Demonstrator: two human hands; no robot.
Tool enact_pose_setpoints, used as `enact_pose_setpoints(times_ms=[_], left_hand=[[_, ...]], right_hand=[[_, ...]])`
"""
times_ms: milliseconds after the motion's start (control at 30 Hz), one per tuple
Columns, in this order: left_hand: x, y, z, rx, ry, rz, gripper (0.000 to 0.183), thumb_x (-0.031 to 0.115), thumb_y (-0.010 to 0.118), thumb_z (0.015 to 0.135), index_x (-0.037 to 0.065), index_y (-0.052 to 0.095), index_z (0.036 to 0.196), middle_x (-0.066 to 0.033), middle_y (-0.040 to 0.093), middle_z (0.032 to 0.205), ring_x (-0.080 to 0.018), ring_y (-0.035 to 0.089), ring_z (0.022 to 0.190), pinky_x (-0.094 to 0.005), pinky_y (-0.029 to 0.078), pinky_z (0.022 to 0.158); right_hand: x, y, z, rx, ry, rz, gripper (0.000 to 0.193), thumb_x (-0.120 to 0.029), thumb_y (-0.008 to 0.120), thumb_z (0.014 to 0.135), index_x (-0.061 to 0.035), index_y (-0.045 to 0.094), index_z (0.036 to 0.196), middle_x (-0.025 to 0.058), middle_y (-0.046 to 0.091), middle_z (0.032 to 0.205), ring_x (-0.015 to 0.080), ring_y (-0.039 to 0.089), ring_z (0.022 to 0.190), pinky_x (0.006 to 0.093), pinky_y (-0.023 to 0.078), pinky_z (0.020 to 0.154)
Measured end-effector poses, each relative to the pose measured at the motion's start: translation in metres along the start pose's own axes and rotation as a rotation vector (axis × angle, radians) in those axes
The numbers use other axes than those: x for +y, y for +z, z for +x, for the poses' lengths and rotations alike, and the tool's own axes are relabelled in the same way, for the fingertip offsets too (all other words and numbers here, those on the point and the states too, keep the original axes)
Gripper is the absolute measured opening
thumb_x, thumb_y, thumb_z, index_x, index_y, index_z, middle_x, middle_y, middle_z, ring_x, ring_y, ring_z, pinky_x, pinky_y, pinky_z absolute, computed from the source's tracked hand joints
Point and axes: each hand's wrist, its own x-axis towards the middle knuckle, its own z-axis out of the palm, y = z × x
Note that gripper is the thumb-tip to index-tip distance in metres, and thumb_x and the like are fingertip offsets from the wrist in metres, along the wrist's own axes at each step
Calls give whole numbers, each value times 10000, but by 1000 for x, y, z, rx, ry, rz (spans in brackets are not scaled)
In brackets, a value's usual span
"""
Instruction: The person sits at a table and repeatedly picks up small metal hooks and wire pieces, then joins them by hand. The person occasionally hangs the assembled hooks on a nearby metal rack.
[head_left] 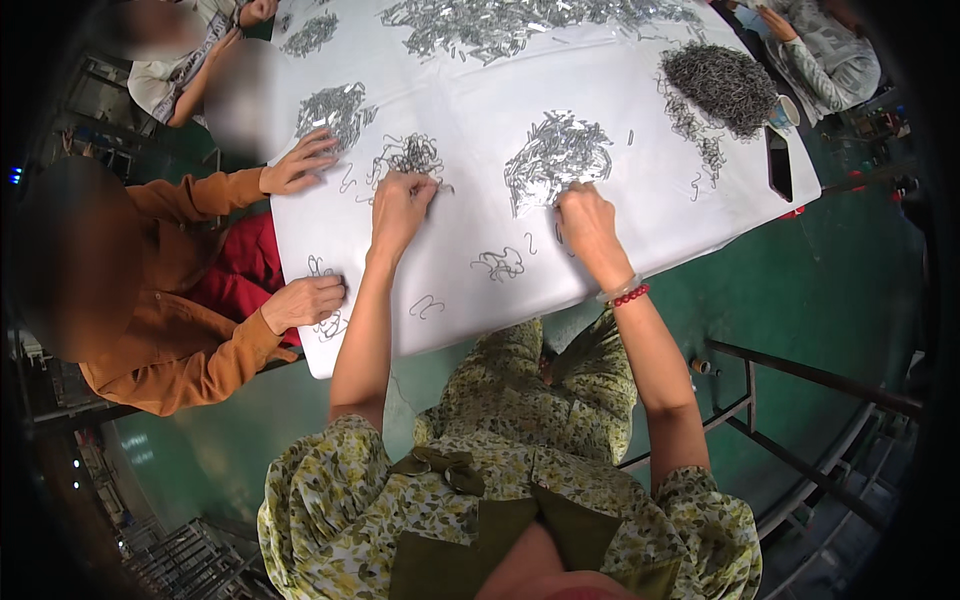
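My left hand point(402, 212) is closed in a pinch at the near edge of a loose pile of thin bent wire hooks point(410, 152). A bit of wire shows beside its fingertips; whether they hold it I cannot tell. My right hand point(590, 222), also closed with the fingertips together, touches the near side of a heap of small shiny metal strips point(560, 150). What it pinches is hidden by the fingers. Between my hands and nearer to me lie a small cluster of bent wire hooks point(500, 263) and a few loose ones point(427, 307).
A white-covered table point(460, 320) carries more metal strips point(480, 30) at the far side. A dark heap of wire pieces point(718, 88), a cup point(787, 110) and a phone point(779, 165) are at the right. A co-worker's hands point(303, 303) work at the left; other people sit farther off.
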Motion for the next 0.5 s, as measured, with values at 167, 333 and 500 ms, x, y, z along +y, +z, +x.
enact_pose_setpoints(times_ms=[167, 333, 500], left_hand=[[10, 3, -1, -86, -184, 25, 188, 199, 661, 809, 30, 717, 868, -137, 684, 752, -270, 656, 700, -369, 499, 668], [-16, 12, 3, -155, -240, 26, 167, 162, 687, 774, -3, 708, 786, -118, 671, 670, -146, 631, 553, -278, 502, 560], [-10, 17, 3, -99, -137, 65, 135, 149, 698, 745, 14, 709, 748, -89, 673, 656, -142, 634, 564, -273, 509, 576]], right_hand=[[-1, -2, -3, 2, -127, -241, 128, 28, 646, 652, 11, 657, 779, 158, 626, 856, 314, 615, 885, 390, 540, 712], [6, -21, -27, 124, 87, 499, 116, 3, 632, 759, 34, 658, 867, 141, 643, 799, 223, 627, 734, 364, 514, 647], [-1, -45, -74, 182, 346, 1243, 121, 12, 603, 847, 61, 639, 951, 43, 633, 794, 85, 588, 700, 233, 481, 584]])
